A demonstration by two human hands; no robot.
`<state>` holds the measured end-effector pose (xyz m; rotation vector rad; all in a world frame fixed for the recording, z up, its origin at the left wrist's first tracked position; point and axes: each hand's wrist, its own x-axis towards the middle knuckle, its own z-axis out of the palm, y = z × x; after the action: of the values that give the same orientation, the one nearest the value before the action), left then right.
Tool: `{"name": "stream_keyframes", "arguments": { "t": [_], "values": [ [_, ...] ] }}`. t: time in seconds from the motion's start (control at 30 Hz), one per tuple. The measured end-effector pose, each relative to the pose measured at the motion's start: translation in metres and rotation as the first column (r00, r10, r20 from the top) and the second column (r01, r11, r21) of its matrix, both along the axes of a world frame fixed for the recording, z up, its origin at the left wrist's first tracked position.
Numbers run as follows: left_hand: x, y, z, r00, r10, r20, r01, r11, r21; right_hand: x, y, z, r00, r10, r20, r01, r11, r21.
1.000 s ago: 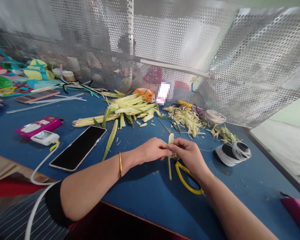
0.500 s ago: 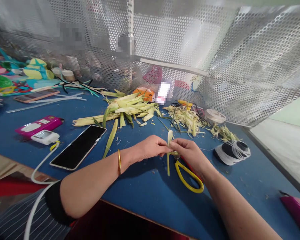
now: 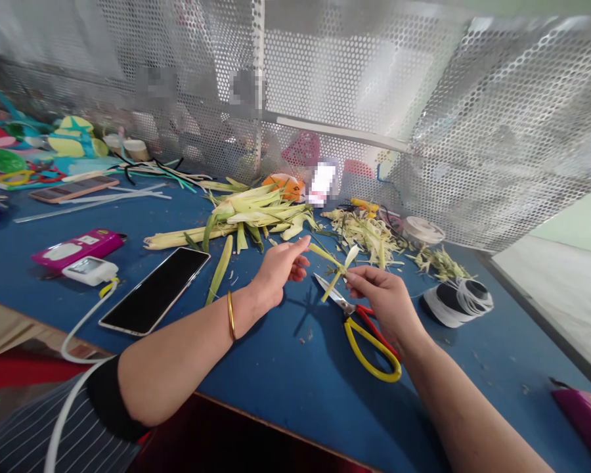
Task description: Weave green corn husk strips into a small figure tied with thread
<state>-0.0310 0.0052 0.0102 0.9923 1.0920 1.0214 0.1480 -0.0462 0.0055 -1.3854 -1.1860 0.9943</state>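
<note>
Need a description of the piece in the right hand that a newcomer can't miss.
Near the middle of the blue tabletop, find the right hand, beside scissors with yellow and red handles. Its fingertips pinch a small pale-green leaf piece. Unlike the loose leaf heap farther back, its strips cross in a rough X, held above the table.

I hold my left hand half-curled, thumb extended, as my right hand pinches, forearm angled inward.

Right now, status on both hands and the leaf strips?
Right hand pinching crossed leaf strips. Left hand open, contact with them unclear. Scissors lying close beneath.
</note>
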Motion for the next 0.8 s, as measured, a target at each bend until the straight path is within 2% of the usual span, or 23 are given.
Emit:
{"name": "stream_keyframes", "arguments": {
  "t": [0.07, 0.13, 0.17, 0.3, 0.37, 0.47, 0.53, 0.6, 0.63, 0.7, 0.73, 0.8],
  "values": [
    [0.003, -0.004, -0.002, 0.995, -0.094, -0.022, 0.094, 0.995, -0.013, -0.003, 0.0, -0.002, 0.999, -0.044, -0.003, 0.044, 0.999, 0.021],
    [0.008, -0.009, -0.004, 0.971, -0.227, -0.076, 0.228, 0.974, 0.0, -0.007, 0.0, -0.005, 0.999, -0.027, 0.042, 0.025, 0.999, 0.037],
    [0.01, -0.012, -0.006, 0.962, -0.254, -0.095, 0.257, 0.966, 0.016, -0.009, -0.001, -0.007, 0.997, -0.005, 0.071, 0.001, 0.999, 0.043],
    [0.015, -0.016, -0.01, 0.966, -0.249, -0.075, 0.255, 0.964, 0.07, -0.014, -0.005, -0.013, 0.98, 0.082, 0.181, -0.091, 0.995, 0.046],
    [0.015, -0.014, -0.012, 0.965, -0.254, -0.059, 0.258, 0.964, 0.064, -0.014, -0.008, -0.013, 0.944, 0.073, 0.322, -0.102, 0.992, 0.072],
    [0.012, -0.012, -0.013, 0.959, -0.265, -0.105, 0.272, 0.961, 0.058, -0.011, -0.014, -0.007, 0.808, -0.087, 0.583, -0.089, 0.96, 0.266],
    [0.011, -0.013, -0.012, 0.938, -0.306, -0.165, 0.323, 0.943, 0.083, -0.007, -0.016, -0.001, 0.71, -0.256, 0.656, -0.075, 0.899, 0.432],
    [0.01, -0.016, -0.011, 0.89, -0.395, -0.229, 0.428, 0.896, 0.117, -0.003, -0.015, 0.004, 0.658, -0.336, 0.674, -0.064, 0.867, 0.495],
    [0.009, -0.017, -0.011, 0.854, -0.449, -0.262, 0.491, 0.862, 0.124, -0.002, -0.014, 0.005, 0.667, -0.311, 0.677, -0.061, 0.883, 0.466],
    [0.01, -0.021, -0.01, 0.782, -0.53, -0.329, 0.589, 0.801, 0.11, -0.001, -0.01, 0.004, 0.76, -0.132, 0.636, -0.083, 0.952, 0.296],
    [0.011, -0.023, -0.01, 0.754, -0.548, -0.361, 0.615, 0.783, 0.096, -0.001, -0.009, 0.002, 0.82, -0.016, 0.573, -0.111, 0.976, 0.187],
    [0.012, -0.025, -0.01, 0.726, -0.55, -0.413, 0.63, 0.773, 0.08, -0.002, -0.006, 0.0, 0.907, 0.144, 0.396, -0.171, 0.985, 0.035]
  ]
}}
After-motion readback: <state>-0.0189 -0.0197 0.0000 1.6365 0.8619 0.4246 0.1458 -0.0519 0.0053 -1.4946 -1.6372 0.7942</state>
